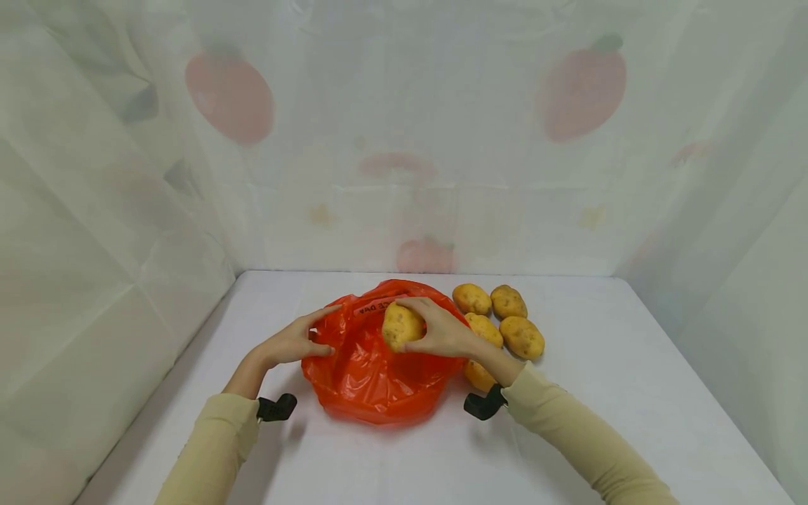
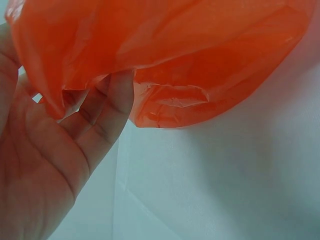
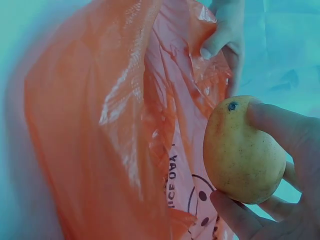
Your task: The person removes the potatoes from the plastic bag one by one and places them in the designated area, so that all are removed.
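A potato (image 1: 402,327) is gripped between the thumb and fingers of my right hand (image 1: 442,333), above the mouth of a red plastic bag (image 1: 366,382). Up close in the right wrist view, the potato (image 3: 245,155) shows a dark spot near one end. My left hand (image 1: 292,341) holds the bag's left side, thumb and fingers spread around its edge. From the left wrist, the fingers of that hand (image 2: 45,150) are partly hidden by the bag (image 2: 200,55). Black lettering and a printed face appear on the bag's inner wall (image 3: 200,200).
Several loose potatoes (image 1: 522,338) lie on the white table (image 1: 606,393) right of the bag, some partly behind my right forearm. A black wrist mount (image 1: 485,403) sits by each sleeve. Pale printed sheets (image 1: 492,140) hang behind the table and along both sides.
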Tool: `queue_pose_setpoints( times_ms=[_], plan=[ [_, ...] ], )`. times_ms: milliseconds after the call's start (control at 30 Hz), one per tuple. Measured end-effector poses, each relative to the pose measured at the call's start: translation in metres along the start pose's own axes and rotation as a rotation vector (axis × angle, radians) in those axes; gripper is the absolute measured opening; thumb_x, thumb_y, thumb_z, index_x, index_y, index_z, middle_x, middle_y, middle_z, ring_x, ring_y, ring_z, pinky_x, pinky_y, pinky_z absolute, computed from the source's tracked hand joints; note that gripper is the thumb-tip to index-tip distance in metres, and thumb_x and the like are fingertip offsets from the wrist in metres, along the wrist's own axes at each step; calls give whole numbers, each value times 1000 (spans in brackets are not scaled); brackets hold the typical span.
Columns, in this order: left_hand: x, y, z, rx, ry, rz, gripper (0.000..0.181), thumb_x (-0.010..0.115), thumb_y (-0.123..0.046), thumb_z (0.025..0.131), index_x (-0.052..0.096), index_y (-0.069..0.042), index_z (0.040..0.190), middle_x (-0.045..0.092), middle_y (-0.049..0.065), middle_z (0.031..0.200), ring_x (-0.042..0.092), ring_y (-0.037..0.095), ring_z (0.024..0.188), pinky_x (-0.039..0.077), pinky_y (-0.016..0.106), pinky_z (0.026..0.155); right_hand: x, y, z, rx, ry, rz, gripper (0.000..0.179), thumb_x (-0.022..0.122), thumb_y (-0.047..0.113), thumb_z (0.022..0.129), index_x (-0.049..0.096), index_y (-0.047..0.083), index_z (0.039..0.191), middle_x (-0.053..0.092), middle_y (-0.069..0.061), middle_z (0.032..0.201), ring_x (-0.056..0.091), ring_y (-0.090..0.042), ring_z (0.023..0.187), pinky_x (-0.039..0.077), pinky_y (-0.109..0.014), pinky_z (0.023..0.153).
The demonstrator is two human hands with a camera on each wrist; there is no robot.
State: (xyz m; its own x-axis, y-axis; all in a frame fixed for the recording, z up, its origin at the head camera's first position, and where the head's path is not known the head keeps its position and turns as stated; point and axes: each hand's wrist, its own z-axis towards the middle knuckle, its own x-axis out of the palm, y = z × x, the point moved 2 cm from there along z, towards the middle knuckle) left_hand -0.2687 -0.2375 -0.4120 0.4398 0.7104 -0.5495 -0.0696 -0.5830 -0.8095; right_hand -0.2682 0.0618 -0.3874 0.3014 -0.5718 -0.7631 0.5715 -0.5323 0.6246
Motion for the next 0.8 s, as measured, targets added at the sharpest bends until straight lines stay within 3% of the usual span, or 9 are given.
queue_pose_setpoints(
  times_ms=[433,633,800],
  plan=[
    [1,1,-1,-9,-4,8,79,71,-21,79,28,-35,143,37,7,139,52,31,108,53,37,76,-22,-9,-29,25,-17,47,76,74,36,76,34,26,141,36,8,141,36,-10,127,37,-38,101],
    [0,1,-1,7,8,4,79,71,-21,80,27,-34,144,37,8,139,53,31,108,53,37,77,-29,-17,-43,31,-45,101,78,75,34,76,34,25,141,35,0,143,36,-21,129,37,-47,100],
    [1,0,-1,25,12,3,80,70,-20,80,26,-33,145,36,8,139,54,30,107,53,37,77,-32,-25,-57,63,-75,149,78,75,35,75,33,26,141,32,-2,145,39,-24,126,41,-47,96]
  ],
)
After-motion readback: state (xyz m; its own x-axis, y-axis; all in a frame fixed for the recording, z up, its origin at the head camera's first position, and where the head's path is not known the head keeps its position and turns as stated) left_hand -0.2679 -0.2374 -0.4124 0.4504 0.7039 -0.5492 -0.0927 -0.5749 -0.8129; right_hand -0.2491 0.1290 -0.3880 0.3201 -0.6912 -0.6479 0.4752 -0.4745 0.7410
